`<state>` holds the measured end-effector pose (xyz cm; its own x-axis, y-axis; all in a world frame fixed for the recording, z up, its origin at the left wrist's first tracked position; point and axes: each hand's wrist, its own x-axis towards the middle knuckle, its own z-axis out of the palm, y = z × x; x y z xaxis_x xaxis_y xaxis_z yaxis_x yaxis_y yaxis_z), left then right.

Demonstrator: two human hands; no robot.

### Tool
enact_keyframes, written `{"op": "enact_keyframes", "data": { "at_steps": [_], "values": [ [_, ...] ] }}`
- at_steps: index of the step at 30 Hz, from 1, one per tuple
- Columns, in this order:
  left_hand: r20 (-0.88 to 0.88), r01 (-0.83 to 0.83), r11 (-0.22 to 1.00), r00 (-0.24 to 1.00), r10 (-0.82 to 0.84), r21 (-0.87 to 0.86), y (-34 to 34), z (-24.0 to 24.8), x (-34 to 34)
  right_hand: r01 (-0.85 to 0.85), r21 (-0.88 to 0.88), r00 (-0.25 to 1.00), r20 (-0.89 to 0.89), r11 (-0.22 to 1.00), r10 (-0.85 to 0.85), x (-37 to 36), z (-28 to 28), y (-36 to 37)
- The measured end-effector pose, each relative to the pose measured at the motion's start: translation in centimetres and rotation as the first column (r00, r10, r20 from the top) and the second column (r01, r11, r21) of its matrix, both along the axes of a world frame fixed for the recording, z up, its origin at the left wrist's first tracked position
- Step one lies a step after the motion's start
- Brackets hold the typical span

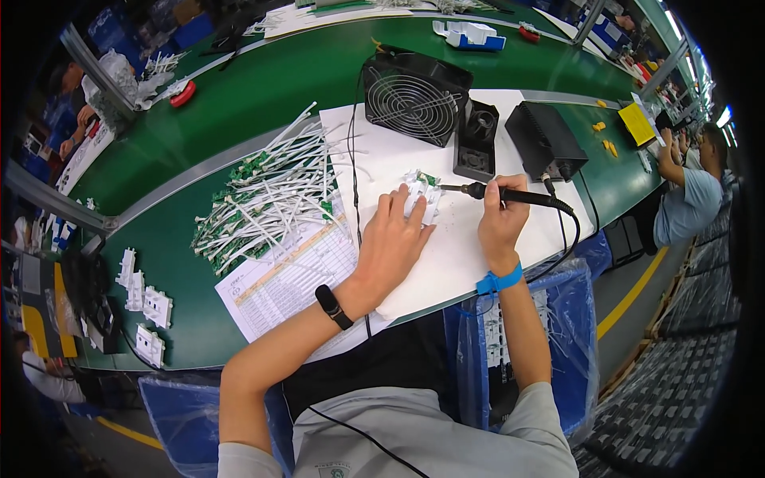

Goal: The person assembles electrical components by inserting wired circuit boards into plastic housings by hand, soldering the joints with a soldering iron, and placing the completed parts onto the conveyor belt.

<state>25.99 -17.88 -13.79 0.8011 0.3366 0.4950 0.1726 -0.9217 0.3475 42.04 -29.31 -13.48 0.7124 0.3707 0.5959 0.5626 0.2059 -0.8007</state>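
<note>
My right hand point(502, 223) is closed round the handle of a soldering iron point(540, 198), its thin tip pointing left. That tip reaches a small white plastic housing point(432, 210) with a bit of green circuit board point(428, 179) at its upper edge. Over the housing lies my left hand point(394, 239), fingers bent and pressing it against the white sheet point(454, 263); they hide part of it. Whether the tip touches the board or stops just beside it, I cannot tell. Left of the sheet is a heap of white cables with green boards point(267, 191).
A black fan point(416, 94) and the iron's black stand point(476, 139) stand beyond my hands. Right of them is a black power box point(546, 142). Several white housings point(153, 307) lie at left, near a printed form point(295, 275). Blue-lined bins point(570, 334) sit below the table edge.
</note>
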Motion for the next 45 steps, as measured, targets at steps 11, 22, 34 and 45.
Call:
{"op": "enact_keyframes", "data": {
  "at_steps": [11,22,34,45],
  "values": [
    [0.019,-0.023,0.999,1.0,0.022,0.024,0.1,-0.4,-0.1,0.005,-0.039,1.0,0.002,0.999,-0.005,-0.3,0.2,0.1],
    [0.016,-0.028,0.999,0.999,0.028,0.03,0.2,-0.3,-0.1,0.01,-0.019,1.0,0.029,1.0,-0.009,-0.3,0.1,0.2],
    [0.03,-0.017,1.0,0.999,0.017,-0.013,0.2,-0.2,-0.2,0.245,0.204,0.958,0.098,0.948,-0.269,2.4,1.4,-0.7],
    [0.039,0.0,1.0,0.999,0.001,-0.03,0.0,0.0,-0.3,0.357,-0.334,0.893,0.397,0.873,-0.213,8.8,2.9,5.5]
  ]
}}
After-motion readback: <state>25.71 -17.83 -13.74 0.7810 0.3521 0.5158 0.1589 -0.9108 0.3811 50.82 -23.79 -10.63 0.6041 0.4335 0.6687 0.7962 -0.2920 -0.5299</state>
